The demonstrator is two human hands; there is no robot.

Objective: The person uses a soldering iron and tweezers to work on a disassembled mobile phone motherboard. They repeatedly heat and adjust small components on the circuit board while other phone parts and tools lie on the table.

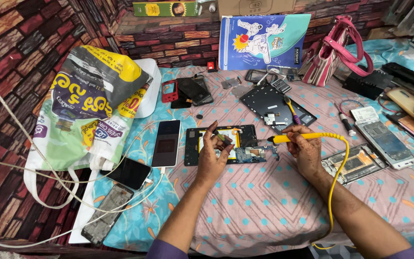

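The right hand (305, 151) is closed around a yellow soldering iron (295, 137). Its tip points left, at the open phone (226, 145) that lies near the middle of the bed cover (264, 201). The left hand (212, 156) is held up over the phone, with its fingers pinched narrow on a small thin thing (221, 137). I cannot tell what that thing is.

The iron's yellow cord (334, 187) runs back over the near edge of the cover. If the cord gets pulled, the tip could slip and touch the wrong spot on the small circuit board (257, 153). The tip may be hot, and the left fingers are very near it, so they could get burned. The cover is cloth, so a hot tip laid down on it could burn it.

A white phone (166, 143) lies just left of the open one, and a big printed bag (89, 105) sits at the far left corner.
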